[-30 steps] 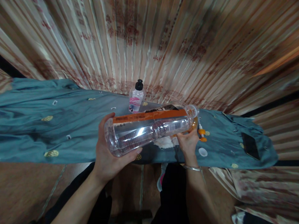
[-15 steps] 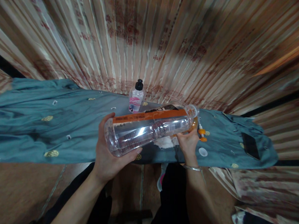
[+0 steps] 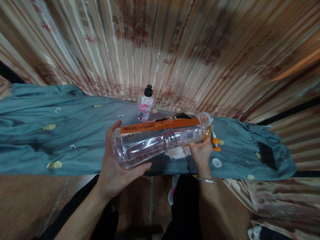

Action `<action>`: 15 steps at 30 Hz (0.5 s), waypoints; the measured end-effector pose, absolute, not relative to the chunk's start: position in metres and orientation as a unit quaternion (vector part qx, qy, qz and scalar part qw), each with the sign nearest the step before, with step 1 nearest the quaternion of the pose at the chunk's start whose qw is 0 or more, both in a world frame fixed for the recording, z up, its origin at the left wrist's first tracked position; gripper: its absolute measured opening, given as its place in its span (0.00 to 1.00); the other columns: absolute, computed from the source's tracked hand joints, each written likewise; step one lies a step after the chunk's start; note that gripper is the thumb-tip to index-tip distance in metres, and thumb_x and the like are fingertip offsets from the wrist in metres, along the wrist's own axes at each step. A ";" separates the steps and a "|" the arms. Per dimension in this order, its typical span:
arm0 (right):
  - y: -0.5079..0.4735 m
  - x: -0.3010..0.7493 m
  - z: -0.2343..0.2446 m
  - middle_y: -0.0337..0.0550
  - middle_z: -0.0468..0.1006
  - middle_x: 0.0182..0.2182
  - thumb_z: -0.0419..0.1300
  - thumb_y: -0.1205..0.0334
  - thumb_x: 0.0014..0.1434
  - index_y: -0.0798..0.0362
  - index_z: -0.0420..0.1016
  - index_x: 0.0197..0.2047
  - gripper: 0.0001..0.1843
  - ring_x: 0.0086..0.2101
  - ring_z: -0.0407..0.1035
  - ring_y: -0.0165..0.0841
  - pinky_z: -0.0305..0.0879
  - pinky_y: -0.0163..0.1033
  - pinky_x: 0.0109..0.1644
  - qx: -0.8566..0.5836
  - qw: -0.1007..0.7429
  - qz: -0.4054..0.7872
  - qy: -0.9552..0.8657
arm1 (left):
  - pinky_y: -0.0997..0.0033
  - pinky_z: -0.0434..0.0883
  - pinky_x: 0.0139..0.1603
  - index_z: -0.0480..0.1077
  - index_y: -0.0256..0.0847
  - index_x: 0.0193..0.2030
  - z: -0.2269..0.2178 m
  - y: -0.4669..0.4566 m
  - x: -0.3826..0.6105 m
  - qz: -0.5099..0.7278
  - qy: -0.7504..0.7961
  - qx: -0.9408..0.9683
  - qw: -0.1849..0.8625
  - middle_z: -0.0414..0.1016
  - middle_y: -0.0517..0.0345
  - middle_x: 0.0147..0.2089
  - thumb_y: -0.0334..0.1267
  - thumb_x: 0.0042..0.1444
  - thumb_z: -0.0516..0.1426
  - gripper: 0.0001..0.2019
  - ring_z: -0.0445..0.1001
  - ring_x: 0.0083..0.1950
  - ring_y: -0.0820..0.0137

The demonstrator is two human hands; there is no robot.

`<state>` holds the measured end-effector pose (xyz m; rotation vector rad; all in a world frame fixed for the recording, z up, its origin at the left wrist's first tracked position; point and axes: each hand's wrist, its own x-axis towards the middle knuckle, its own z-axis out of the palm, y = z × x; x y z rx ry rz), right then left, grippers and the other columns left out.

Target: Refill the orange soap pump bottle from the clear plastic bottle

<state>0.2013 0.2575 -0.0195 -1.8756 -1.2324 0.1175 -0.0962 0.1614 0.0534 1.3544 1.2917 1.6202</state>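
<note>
My left hand (image 3: pixel 113 171) is wrapped round the base of a large clear plastic bottle (image 3: pixel 159 142) with an orange and black label. The bottle lies tilted on its side in the air, its open mouth pointing right and slightly up. Under that mouth, my right hand (image 3: pixel 201 153) is closed round a small orange see-through container (image 3: pixel 207 133), mostly hidden by the hand and the bottle's neck. Just right of it stands a slim white piece with orange rings (image 3: pixel 215 143). A round white cap (image 3: pixel 216 162) lies near my right wrist, and a crumpled white tissue (image 3: pixel 176 152) is under the bottle.
A small bottle with a black cap and pink label (image 3: pixel 145 103) stands at the back of the cloth-covered table (image 3: pixel 78 131). A dark phone (image 3: pixel 267 156) lies at the right. Behind the table hangs a pleated curtain (image 3: pixel 157 46).
Hardly anything differs. The large bottle has rolled slightly in my left hand, so more of its barcode shows; the view has shifted a little.
</note>
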 end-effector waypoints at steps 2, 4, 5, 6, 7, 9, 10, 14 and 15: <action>0.257 0.200 -0.020 0.57 0.89 0.39 0.70 0.41 0.43 0.51 0.74 0.50 0.35 0.41 0.85 0.57 0.81 0.56 0.49 -0.752 0.437 0.045 -0.492 | 0.43 0.93 0.55 0.62 0.51 0.75 0.055 0.161 -0.099 0.614 0.494 0.523 0.324 0.86 0.51 0.58 0.40 0.43 0.79 0.53 0.91 0.56 0.46; 0.257 0.200 -0.022 0.57 0.89 0.39 0.71 0.42 0.44 0.50 0.74 0.50 0.34 0.41 0.85 0.57 0.81 0.56 0.48 -0.753 0.436 0.041 -0.491 | 0.43 0.92 0.58 0.60 0.51 0.77 0.056 0.160 -0.101 0.599 0.497 0.538 0.324 0.86 0.51 0.59 0.39 0.45 0.78 0.54 0.91 0.57 0.45; 0.257 0.201 -0.023 0.57 0.89 0.39 0.71 0.42 0.44 0.50 0.74 0.50 0.33 0.41 0.85 0.56 0.81 0.55 0.48 -0.753 0.435 0.040 -0.492 | 0.43 0.91 0.60 0.59 0.51 0.78 0.056 0.160 -0.103 0.587 0.499 0.549 0.326 0.86 0.51 0.59 0.39 0.47 0.78 0.54 0.91 0.59 0.45; 0.257 0.202 -0.024 0.57 0.89 0.39 0.71 0.42 0.44 0.50 0.74 0.50 0.33 0.41 0.85 0.56 0.81 0.55 0.47 -0.753 0.434 0.037 -0.494 | 0.43 0.90 0.62 0.58 0.51 0.79 0.055 0.159 -0.104 0.577 0.501 0.557 0.325 0.85 0.51 0.60 0.39 0.48 0.77 0.53 0.91 0.60 0.46; 0.258 0.203 -0.025 0.56 0.89 0.39 0.71 0.42 0.45 0.50 0.74 0.51 0.34 0.40 0.85 0.55 0.81 0.54 0.47 -0.752 0.433 0.035 -0.496 | 0.43 0.89 0.65 0.56 0.53 0.80 0.053 0.159 -0.104 0.557 0.505 0.569 0.333 0.85 0.51 0.62 0.39 0.51 0.76 0.52 0.90 0.61 0.47; 0.259 0.206 -0.026 0.56 0.90 0.40 0.71 0.42 0.45 0.50 0.74 0.51 0.34 0.41 0.85 0.54 0.80 0.52 0.47 -0.746 0.435 0.034 -0.503 | 0.44 0.89 0.63 0.56 0.54 0.81 0.047 0.160 -0.105 0.584 0.498 0.562 0.309 0.84 0.51 0.63 0.42 0.50 0.76 0.54 0.90 0.60 0.48; 0.259 0.206 -0.027 0.56 0.90 0.41 0.71 0.42 0.45 0.50 0.74 0.52 0.34 0.41 0.85 0.54 0.80 0.52 0.47 -0.743 0.436 0.035 -0.506 | 0.46 0.89 0.63 0.56 0.55 0.81 0.043 0.160 -0.104 0.587 0.491 0.563 0.312 0.83 0.51 0.64 0.43 0.50 0.76 0.54 0.90 0.60 0.50; 0.260 0.208 -0.027 0.58 0.89 0.41 0.70 0.41 0.44 0.51 0.74 0.52 0.35 0.41 0.84 0.56 0.80 0.53 0.47 -0.753 0.430 0.038 -0.497 | 0.55 0.89 0.60 0.52 0.55 0.83 0.033 0.160 -0.102 0.598 0.466 0.560 0.334 0.81 0.52 0.66 0.41 0.52 0.76 0.56 0.89 0.60 0.57; 0.260 0.208 -0.027 0.59 0.89 0.40 0.70 0.41 0.43 0.51 0.74 0.51 0.35 0.40 0.84 0.56 0.80 0.54 0.47 -0.758 0.427 0.036 -0.493 | 0.57 0.88 0.60 0.51 0.55 0.83 0.032 0.160 -0.102 0.601 0.462 0.559 0.336 0.81 0.51 0.67 0.39 0.52 0.75 0.56 0.89 0.61 0.58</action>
